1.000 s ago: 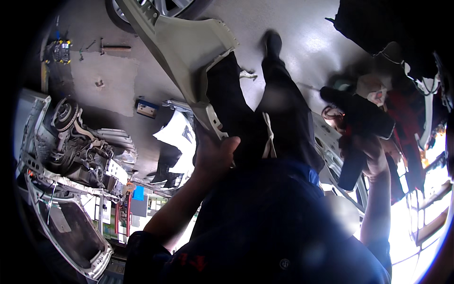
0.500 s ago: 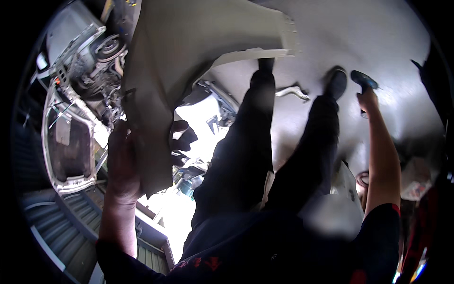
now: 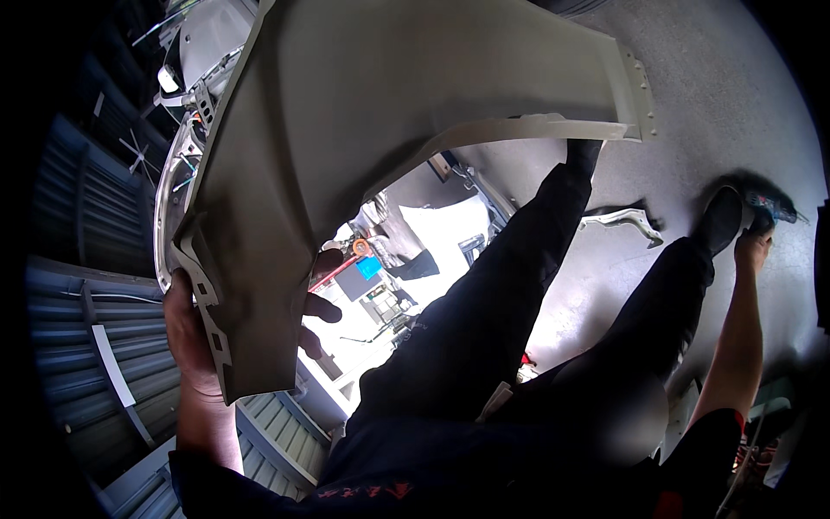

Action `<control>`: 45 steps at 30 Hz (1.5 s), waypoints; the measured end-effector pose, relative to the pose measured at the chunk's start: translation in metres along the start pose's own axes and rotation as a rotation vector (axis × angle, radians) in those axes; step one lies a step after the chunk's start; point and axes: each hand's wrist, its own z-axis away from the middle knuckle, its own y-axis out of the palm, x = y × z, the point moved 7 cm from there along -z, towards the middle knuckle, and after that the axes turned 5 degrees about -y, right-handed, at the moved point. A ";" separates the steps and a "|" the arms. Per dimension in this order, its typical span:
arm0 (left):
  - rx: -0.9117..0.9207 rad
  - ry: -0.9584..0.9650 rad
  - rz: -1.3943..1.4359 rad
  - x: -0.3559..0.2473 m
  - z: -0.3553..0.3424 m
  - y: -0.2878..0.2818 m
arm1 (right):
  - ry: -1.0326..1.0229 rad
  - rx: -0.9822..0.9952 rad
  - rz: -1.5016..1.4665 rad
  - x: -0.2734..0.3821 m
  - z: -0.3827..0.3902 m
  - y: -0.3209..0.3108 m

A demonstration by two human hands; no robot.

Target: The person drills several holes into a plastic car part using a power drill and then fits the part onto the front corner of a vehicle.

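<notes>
The left grip (image 3: 194,344) is clamping the narrow near end of the fender panel (image 3: 363,86), thumb side along the slotted flange, fingers curling round the opposite edge. The panel is hanging in front of the body, over the floor (image 3: 553,303). Well to the panel's right, the right grip (image 3: 754,248) is clasping a power drill (image 3: 768,206), its bit pointing away from the panel. A pale bracket (image 3: 624,218) is lying on the floor below the panel's broad right end in view. Since one hand is bearing the panel by one end, handling it well is probably calling for a firm, level wrist, the arch edge clear of the legs (image 3: 484,277), and care around the bracket.
</notes>
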 end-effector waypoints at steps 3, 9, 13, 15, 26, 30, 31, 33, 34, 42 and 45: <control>0.086 0.024 -0.012 -0.005 0.013 0.011 | -0.005 0.178 0.049 0.020 0.001 0.007; 0.206 0.066 -0.100 0.002 0.038 0.007 | -0.297 0.599 -1.070 0.270 0.108 -0.177; 0.277 0.327 -0.567 -0.011 0.051 0.021 | -0.330 1.053 -1.544 0.470 0.246 -0.401; 0.354 0.609 -0.691 -0.027 0.067 0.039 | -0.348 1.128 -1.528 0.524 0.274 -0.476; -0.143 1.382 -1.605 -0.357 -0.117 0.034 | -0.272 0.872 -0.816 0.594 0.321 -0.569; 0.118 1.188 -2.465 -0.393 -0.175 0.074 | -0.114 0.737 -0.886 0.589 0.344 -0.559; 0.164 1.197 -2.522 -0.392 -0.192 0.073 | -0.114 0.727 -0.871 0.592 0.352 -0.562; 0.203 1.318 -2.503 -0.393 -0.204 0.073 | -0.129 0.700 -0.884 0.594 0.360 -0.568; 0.274 1.253 -2.519 -0.384 -0.210 0.067 | -0.229 0.692 -0.778 0.585 0.367 -0.560; 0.654 1.116 -1.850 -0.280 -0.138 -0.022 | -0.024 0.823 -0.699 0.516 0.470 -0.635; 0.718 1.090 -1.821 -0.252 -0.012 -0.068 | -0.128 0.813 -0.293 0.486 0.483 -0.694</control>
